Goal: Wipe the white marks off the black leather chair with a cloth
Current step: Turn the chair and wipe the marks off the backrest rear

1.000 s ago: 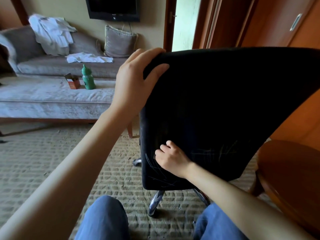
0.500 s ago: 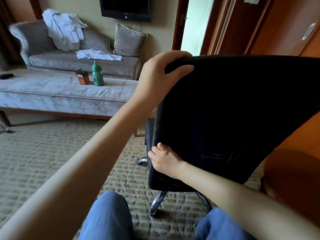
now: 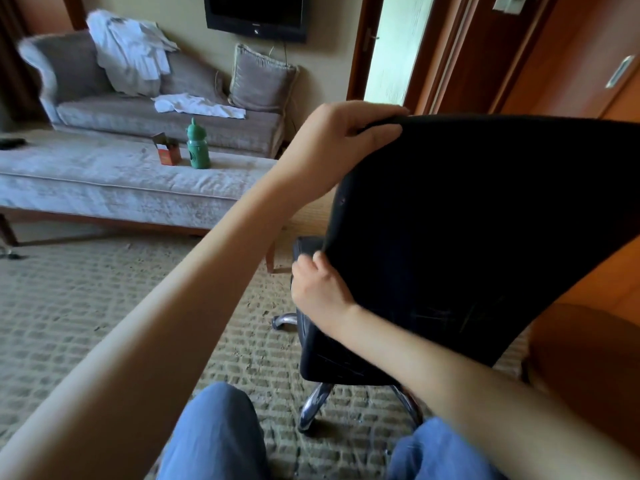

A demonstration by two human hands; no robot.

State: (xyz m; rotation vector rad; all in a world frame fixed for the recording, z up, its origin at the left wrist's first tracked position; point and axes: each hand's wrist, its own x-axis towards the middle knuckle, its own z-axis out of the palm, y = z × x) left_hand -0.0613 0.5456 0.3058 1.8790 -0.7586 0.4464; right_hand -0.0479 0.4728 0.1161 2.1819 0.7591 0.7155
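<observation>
While left hand (image 3: 332, 140) grips chair (image 3: 485, 220) top | right hand (image 3: 320, 289) seemingly curls round its side edge | bottle (image 3: 198, 147) logo unreadable

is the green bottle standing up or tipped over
Upright: the green bottle stands on its base on the grey bench, cap up, beside a small orange box.
</observation>
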